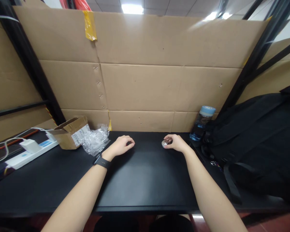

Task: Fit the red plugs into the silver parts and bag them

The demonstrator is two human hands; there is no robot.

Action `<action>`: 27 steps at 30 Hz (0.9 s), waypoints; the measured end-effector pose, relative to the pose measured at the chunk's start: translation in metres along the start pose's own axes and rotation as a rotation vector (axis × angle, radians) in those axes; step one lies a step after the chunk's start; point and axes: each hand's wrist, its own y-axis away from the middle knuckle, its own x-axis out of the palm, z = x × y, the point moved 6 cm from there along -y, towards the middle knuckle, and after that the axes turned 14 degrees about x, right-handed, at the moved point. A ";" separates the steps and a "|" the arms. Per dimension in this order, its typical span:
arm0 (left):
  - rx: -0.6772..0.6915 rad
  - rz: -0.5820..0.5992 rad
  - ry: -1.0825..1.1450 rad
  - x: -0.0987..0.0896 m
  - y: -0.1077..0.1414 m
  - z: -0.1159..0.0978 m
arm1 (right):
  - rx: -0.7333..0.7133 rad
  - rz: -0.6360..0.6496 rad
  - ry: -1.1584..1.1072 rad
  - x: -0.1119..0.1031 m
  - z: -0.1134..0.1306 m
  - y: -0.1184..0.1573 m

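Between the thumb and fingers of my right hand [177,143] is a small round, shiny silver object [164,144], held at its side just over the black tabletop [145,180]. Its exact kind is too small to make out. My left hand [121,145], with a dark watch [102,161] on the wrist, rests on or just above the table with nothing in it. Its fingers curve loosely and the thumb stands apart from them. Crumpled clear plastic wrap [96,140] lies just left of that hand.
An opened cardboard box [69,133] and a white power strip [31,155] with a plugged-in charger [31,145] are at left. A blue-capped water bottle [201,124] and a black backpack [256,141] stand at right. A cardboard wall [140,87] closes off the back.
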 end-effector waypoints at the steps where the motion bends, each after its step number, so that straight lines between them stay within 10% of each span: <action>1: -0.003 0.000 0.001 0.000 0.000 0.000 | 0.001 0.006 -0.007 0.000 -0.001 0.000; 27: -0.155 -0.072 0.013 0.004 0.008 0.025 | 0.110 0.063 -0.022 0.000 -0.016 0.000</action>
